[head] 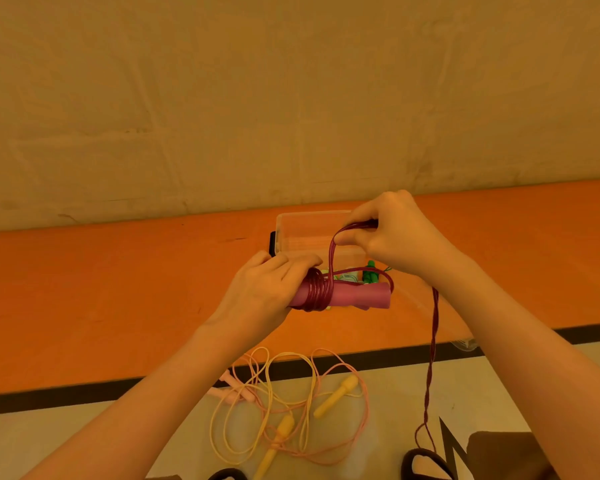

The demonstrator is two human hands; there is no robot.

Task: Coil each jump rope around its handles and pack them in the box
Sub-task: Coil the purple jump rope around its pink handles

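My left hand (pixel 271 289) grips the pink handles (pixel 354 295) of a jump rope, held level above the orange surface. Several turns of dark red rope (pixel 317 293) are wound round the handles beside my fingers. My right hand (pixel 394 233) pinches the doubled red rope above and to the right; from there the rope (pixel 432 358) hangs twisted down to the floor. Behind my hands stands a clear plastic box (pixel 309 233) with a green jump rope (pixel 370 271) inside it.
On the pale floor below lie a loose yellow jump rope (pixel 335 396) and a pink jump rope (pixel 234 393), tangled together. A black stripe (pixel 84 393) edges the orange surface (pixel 118 289). Dark sandals (pixel 426 462) show at the bottom.
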